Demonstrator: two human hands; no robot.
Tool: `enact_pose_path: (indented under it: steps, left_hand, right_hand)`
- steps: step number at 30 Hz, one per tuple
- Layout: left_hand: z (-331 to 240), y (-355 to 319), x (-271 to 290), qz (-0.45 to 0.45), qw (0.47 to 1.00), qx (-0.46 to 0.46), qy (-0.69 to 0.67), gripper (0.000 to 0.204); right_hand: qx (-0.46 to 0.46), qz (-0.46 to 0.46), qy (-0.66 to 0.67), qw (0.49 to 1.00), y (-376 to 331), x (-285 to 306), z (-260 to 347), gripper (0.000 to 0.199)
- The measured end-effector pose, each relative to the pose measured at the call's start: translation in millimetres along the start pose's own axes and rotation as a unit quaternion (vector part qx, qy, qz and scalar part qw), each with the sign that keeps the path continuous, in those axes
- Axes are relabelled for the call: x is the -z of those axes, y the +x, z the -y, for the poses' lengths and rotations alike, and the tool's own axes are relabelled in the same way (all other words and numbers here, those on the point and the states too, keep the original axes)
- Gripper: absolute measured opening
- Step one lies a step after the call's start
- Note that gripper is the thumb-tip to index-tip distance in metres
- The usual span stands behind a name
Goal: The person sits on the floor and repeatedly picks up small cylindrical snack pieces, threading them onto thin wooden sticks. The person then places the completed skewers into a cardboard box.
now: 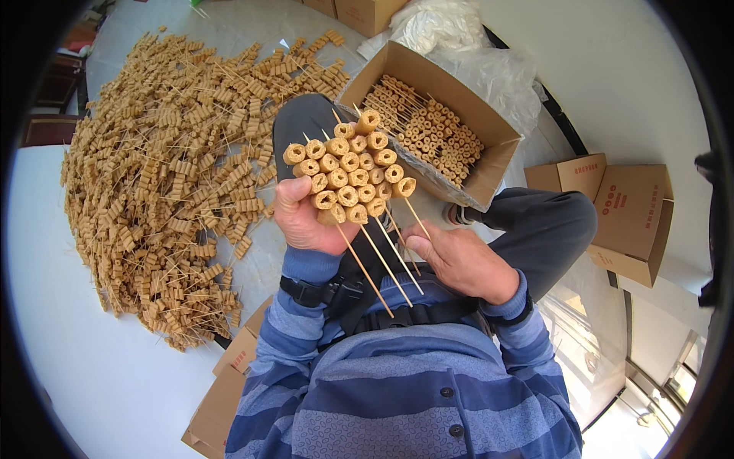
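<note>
- The left grip (310, 222) is clamped on the bunch (349, 161), thumb along its near-left side; the other fingers are mostly hidden beneath. The bunch lies just right of and above that grip, roll ends facing up.
- The right grip (470, 264) looks closed on one stick (416, 218), the one under the bunch's rightmost roll (404, 187); the fingertips are partly hidden, so how firmly it pinches I cannot tell.
- Good handling here probably means the left grip giving broad, even support from below, since a hard squeeze could crack the hollow rolls.
- The right grip does best steering by the wood alone, keeping its pressure off the rolls.
- Bare sticks hang from the bunch between the two grips, some of them splayed; drawing them parallel would likely let the rolls nest closer.
- Pointed tips (336, 115) poke out past the bunch's far edge, beyond the left grip; it seems wise to keep fingers clear of them.
- The rightmost roll sits at a slant; turning its stick gently should line it up with its neighbours.
- A loose pile (168, 153) spreads left of the left grip, and a box (478, 107) holding more skewers (440, 134) stands beyond the right grip; keeping the bunch level between them should limit slipping.
</note>
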State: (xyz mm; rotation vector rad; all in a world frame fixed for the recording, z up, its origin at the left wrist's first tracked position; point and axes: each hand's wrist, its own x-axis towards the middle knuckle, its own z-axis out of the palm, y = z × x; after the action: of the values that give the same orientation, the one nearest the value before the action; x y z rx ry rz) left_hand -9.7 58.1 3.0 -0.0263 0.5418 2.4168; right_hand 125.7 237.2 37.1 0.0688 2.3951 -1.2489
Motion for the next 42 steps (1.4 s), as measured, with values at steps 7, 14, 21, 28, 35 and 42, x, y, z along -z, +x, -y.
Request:
enact_pose_path:
  steps: [7, 14, 21, 28, 35, 42]
  left_hand:
    - [5.1, 1.7, 6.6, 0.054, 0.996, 0.064, -0.025, 0.092]
    - [-0.1, 2.9, 9.3, 0.034, 0.999, 0.03, -0.013, 0.094]
    - [6.2, 5.6, 3.8, 0.024, 0.994, 0.009, 0.105, 0.092]
    - [1.7, 5.0, 4.1, 0.041, 0.991, 0.006, 0.126, 0.096]
    - [4.1, 16.6, 2.8, 0.035, 0.993, -0.003, 0.113, 0.103]
    - [-7.7, 46.3, 15.0, 0.068, 0.974, 0.032, 0.213, 0.103]
  right_hand:
    - [0.019, 0.048, 0.052, 0.997, 2.6, -4.8, -5.1, 0.033]
    - [-0.015, 0.038, 0.069, 0.997, 5.2, 33.4, 2.7, 0.068]
    - [0.081, -0.123, 0.191, 0.97, 63.5, 24.3, 27.6, 0.114]
    - [0.122, -0.155, 0.067, 0.978, 89.0, 3.6, 40.2, 0.125]
    - [0.105, -0.157, 0.11, 0.976, 100.0, 11.1, 40.4, 0.111]
    - [0.04, -0.196, 0.136, 0.97, 119.2, 31.6, 22.5, 0.098]
